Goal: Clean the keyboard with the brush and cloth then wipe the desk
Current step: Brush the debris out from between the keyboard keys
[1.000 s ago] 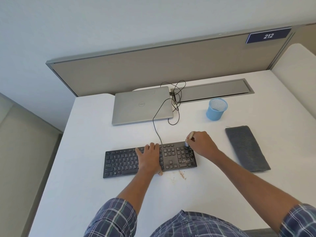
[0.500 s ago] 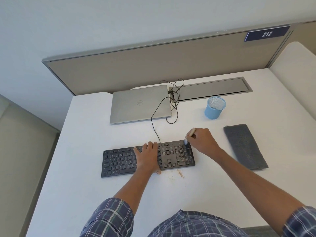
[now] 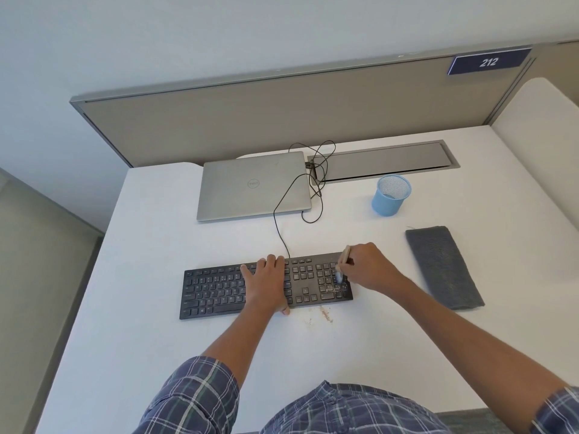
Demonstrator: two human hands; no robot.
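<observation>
Take the black keyboard [image 3: 213,289] as the centre of the dial, with twelve o'clock toward the partition [image 3: 282,117]; it lies flat on the white desk [image 3: 150,245], its long side running from nine to three.

The left hand [image 3: 266,285] rests palm-down on the keyboard's middle; its fingers are straight and lightly spread over the keys, pointing to twelve; the thumb shows at the near edge, at six; it grips nothing.

At about eleven o'clock, well apart, a closed silver laptop [image 3: 253,186] lies flat; a thin black cable [image 3: 279,223] runs from the keyboard's back edge at twelve up past the laptop's right side; it loops there beside a grey hatch [image 3: 382,161] set in the desk at one o'clock.

At five o'clock, just beside the keyboard's near edge, brownish crumbs [image 3: 325,314] lie scattered on the desk.

At the keyboard's three o'clock end the right hand [image 3: 371,269] has its fingers curled round a small brush [image 3: 344,256]; the pale handle tilts toward twelve; the bristles are down on the number-pad keys, where pale specks show.

A blue mesh cup [image 3: 391,195] stands upright between one and two o'clock, well apart; a folded grey cloth [image 3: 443,267] lies flat at three o'clock, beyond the right hand and apart from it; a dark sign [image 3: 488,62] reading 212 sits on the partition at one o'clock.
</observation>
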